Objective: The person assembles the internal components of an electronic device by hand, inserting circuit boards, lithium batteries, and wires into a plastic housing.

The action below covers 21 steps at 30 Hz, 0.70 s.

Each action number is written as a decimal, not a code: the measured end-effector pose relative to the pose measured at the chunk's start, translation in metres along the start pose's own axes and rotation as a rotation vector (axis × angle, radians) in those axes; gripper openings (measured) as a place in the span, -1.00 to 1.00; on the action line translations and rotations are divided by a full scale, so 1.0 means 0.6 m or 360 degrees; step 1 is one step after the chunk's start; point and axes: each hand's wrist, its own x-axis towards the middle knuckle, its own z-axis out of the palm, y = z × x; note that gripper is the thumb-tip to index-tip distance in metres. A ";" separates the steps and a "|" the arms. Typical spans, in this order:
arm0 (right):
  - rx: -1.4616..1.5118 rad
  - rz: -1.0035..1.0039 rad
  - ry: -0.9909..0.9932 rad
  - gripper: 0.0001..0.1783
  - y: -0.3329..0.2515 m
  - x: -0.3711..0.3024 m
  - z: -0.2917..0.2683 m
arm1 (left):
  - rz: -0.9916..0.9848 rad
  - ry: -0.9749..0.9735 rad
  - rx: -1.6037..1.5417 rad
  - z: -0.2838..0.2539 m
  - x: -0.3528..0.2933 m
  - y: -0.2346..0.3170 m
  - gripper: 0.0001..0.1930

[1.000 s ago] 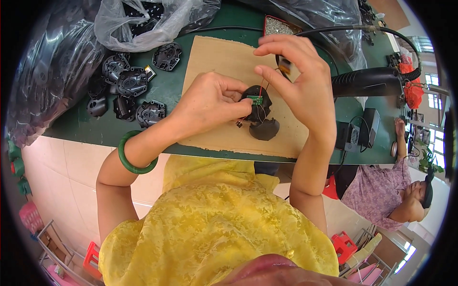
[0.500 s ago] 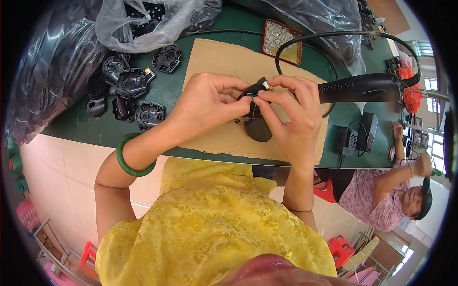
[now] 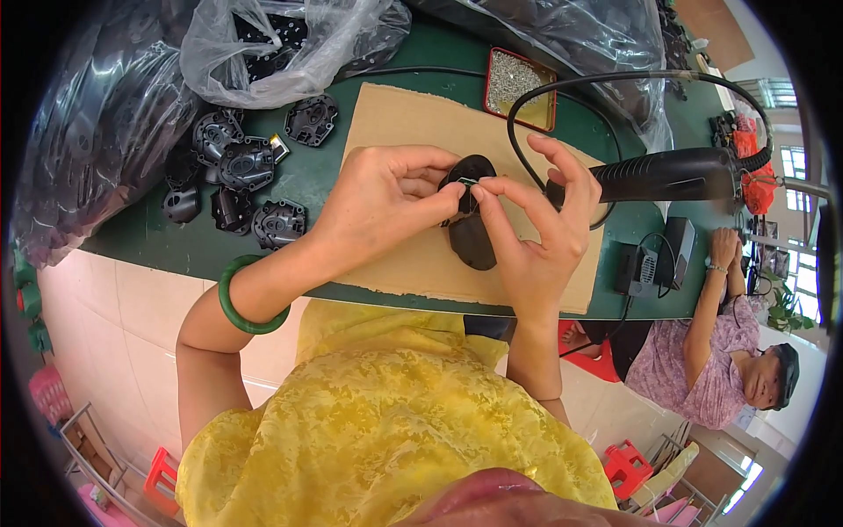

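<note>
While both hands [image 3: 457, 206] pinch black housing [image 3: 471, 230], loose housings [image 3: 250, 189] beside.

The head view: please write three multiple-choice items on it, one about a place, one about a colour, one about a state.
1. Where does the red tray of small metal parts stand?
A. at the far edge of the cardboard sheet
B. on the floor
C. inside the clear plastic bag

2. What colour is the bangle on the left wrist?
A. red
B. green
C. white

3. How is the black part held?
A. it lies untouched
B. by the right hand alone
C. by the left hand and the right hand together

Answers: 1 A, the tray sits beyond the sheet's far edge; 2 B, the ring is plainly green; 3 C, fingers of both hands meet on it.
</note>
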 end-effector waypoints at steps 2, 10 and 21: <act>0.0010 0.0046 0.0054 -0.79 -0.002 -0.003 0.004 | 0.0034 0.0027 0.0035 0.003 -0.001 -0.004 -0.75; 0.0141 0.0183 0.0151 -0.81 -0.009 -0.006 0.023 | 0.0170 0.0096 0.0156 0.006 -0.002 -0.011 -0.75; 0.0150 0.0246 0.0114 -0.83 -0.014 -0.003 0.028 | 0.0467 0.0194 0.0515 0.005 -0.002 -0.013 -0.77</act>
